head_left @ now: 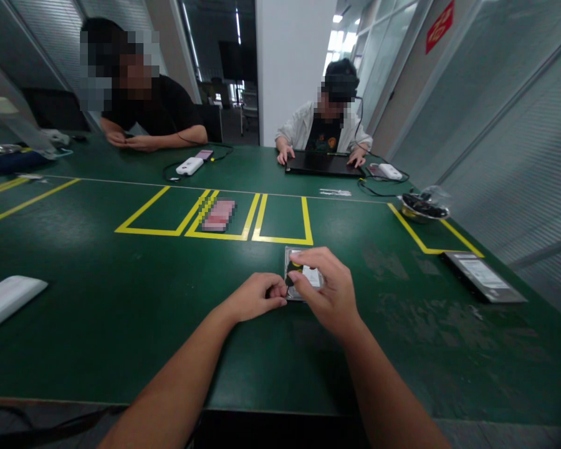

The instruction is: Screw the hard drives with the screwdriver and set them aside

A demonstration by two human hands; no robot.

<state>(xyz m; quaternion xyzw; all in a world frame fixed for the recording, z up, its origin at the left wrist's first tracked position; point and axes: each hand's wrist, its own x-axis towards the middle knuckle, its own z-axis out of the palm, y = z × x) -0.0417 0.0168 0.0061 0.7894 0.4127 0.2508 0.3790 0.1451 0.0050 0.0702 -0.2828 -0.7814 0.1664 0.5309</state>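
A silver hard drive with a white label [312, 277] lies flat on the green table [168, 324] in front of me. My right hand [330, 287] is over it, thumb and forefinger closed on a small black object with yellow marks [294, 272]. At the drive's lower left edge rests my left hand [259, 295], its fingers curled in; what they hold, if anything, is hidden.
Yellow tape outlines [283, 239] and a pink phone [219, 216] lie beyond my hands. Rightward are another drive [486, 276] and a metal bowl [423, 209]. A white object [12, 301] is at left. Two people sit opposite, one touching a black laptop [325, 164].
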